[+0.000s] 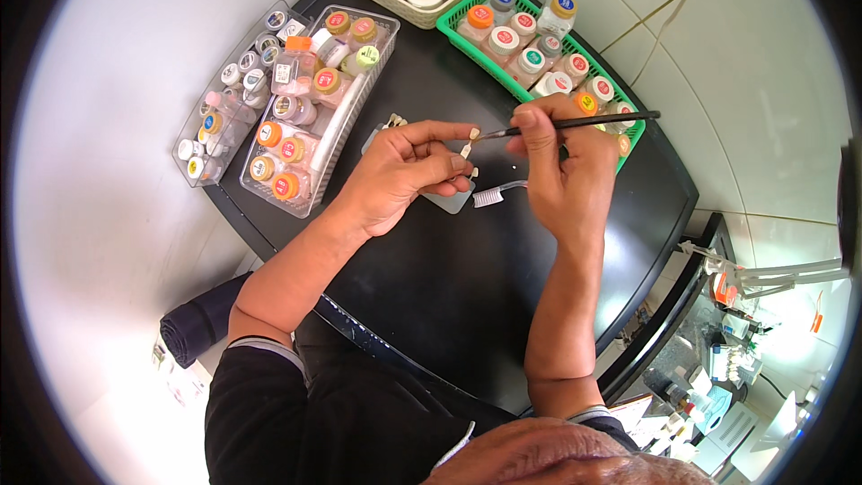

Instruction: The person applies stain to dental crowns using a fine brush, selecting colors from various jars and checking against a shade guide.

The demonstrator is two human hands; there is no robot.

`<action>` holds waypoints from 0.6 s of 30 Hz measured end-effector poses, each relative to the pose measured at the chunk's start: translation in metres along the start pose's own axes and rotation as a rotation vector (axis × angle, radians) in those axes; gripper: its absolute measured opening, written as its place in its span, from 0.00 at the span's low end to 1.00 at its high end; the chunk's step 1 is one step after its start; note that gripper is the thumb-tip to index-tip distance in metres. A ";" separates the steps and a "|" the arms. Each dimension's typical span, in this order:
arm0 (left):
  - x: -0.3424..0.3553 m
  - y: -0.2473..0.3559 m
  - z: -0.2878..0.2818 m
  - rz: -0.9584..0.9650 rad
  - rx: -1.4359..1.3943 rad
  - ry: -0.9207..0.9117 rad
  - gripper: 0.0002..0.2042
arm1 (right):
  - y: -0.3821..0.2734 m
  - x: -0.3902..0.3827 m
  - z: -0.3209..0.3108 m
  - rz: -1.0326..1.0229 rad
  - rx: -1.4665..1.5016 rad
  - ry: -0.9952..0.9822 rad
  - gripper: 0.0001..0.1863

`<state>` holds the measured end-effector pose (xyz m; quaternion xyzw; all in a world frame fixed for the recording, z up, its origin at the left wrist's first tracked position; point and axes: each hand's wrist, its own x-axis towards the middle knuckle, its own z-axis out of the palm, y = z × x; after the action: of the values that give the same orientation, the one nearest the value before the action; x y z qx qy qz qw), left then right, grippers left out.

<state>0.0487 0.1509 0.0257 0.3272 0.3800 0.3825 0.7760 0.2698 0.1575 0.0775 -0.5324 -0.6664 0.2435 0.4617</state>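
Between the fingers of my left hand (404, 171) is a small cream tooth-like piece on a pale stick (468, 147). My right hand (566, 171) grips a thin dark-handled brush (628, 117), its tip at the upper end of that piece, by my left index fingertip. A grey pad (453, 204) lies under my left hand, with small pale objects (395, 121) at its upper left, partly hidden. A toothbrush with white bristles (489, 198) lies beside the pad on the black table (440, 296).
Two clear trays of lidded jars (321, 16) (186, 163) stand at the left, a cream basket (413, 9) at the back, a green basket (498, 72) at back right. A dark rolled bundle (193, 328) lies lower left. A lamp (790, 271) and cluttered counter (682, 368) are at right.
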 end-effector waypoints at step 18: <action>-0.001 0.001 0.001 0.097 0.073 -0.021 0.11 | -0.005 0.001 0.004 0.039 0.112 -0.211 0.06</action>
<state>0.0489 0.1507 0.0277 0.3771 0.3693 0.4024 0.7480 0.2643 0.1573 0.0799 -0.4900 -0.6860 0.3440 0.4135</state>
